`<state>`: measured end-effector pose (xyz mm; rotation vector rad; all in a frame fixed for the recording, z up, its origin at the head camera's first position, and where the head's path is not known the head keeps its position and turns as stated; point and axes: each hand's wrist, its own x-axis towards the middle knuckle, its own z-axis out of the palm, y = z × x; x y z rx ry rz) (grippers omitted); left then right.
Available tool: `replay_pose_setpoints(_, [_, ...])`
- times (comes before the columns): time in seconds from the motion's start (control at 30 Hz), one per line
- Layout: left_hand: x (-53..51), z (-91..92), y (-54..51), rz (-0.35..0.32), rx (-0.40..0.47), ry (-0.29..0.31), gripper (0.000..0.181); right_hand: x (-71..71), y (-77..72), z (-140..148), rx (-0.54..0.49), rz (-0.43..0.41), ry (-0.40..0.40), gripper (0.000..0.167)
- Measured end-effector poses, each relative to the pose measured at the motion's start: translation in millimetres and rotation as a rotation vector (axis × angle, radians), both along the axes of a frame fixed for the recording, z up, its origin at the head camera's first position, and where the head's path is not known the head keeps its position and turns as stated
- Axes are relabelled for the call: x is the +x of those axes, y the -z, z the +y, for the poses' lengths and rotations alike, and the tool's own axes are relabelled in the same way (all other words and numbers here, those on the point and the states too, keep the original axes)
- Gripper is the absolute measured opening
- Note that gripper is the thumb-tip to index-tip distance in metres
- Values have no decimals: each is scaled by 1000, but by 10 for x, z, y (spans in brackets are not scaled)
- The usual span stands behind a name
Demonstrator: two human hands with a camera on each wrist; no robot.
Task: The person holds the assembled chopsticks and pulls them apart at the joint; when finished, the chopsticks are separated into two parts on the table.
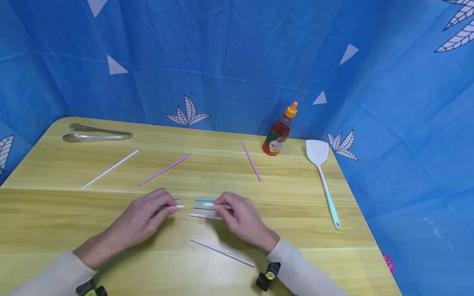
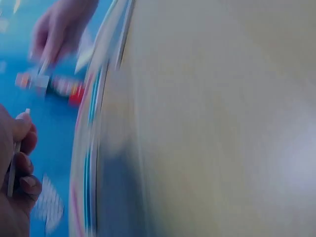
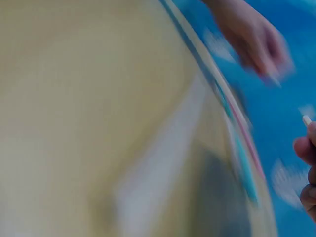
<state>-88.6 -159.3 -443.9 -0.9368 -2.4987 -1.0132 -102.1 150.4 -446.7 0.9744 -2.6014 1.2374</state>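
Observation:
My left hand pinches a white stick just above the table; in the left wrist view its fingers curl round a white stick. A short blue end shows beside those fingertips. Opposite, my right hand pinches another white stick, whose tip shows in the right wrist view. Under and beside the right fingertips lie two blue sticks and a pale lilac piece. The hands are apart, with a gap between the pieces.
A pale stick lies nearest me. Farther back are a white stick, pink sticks, metal tongs, a red sauce bottle and, at the right, a white and turquoise spatula. A blue curtain hangs behind.

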Motion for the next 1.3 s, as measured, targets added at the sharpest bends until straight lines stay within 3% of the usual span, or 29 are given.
replay_pose_setpoints(0.1, [-6,-188,-25,-29,-3,-102,24,-39,-20,269,-31,-43,142,6])
replay_pose_setpoints(0.17, [-12,-271,-43,-45,-33,-125,25,-47,-35,375,-24,-81,168,6])
replay_pose_setpoints(0.27, [-21,-335,-40,-46,-102,-107,26,-32,-18,366,21,-103,111,11])
replay_pose_setpoints(0.47, [5,-414,-18,-59,-246,-83,26,63,10,128,124,-64,1,14])
replay_pose_setpoints(0.6, [18,-442,-14,-90,-279,-64,22,110,-2,-38,224,-29,-40,11])
replay_pose_setpoints(0.73, [40,-455,7,-56,-312,-58,23,137,2,-189,308,8,-76,9])
replay_pose_setpoints(0.97, [19,-409,60,-32,-384,-32,23,155,45,-283,381,-5,-84,8])
replay_pose_setpoints(1.3, [24,-360,114,30,-404,-21,19,159,84,-299,451,103,-63,8])
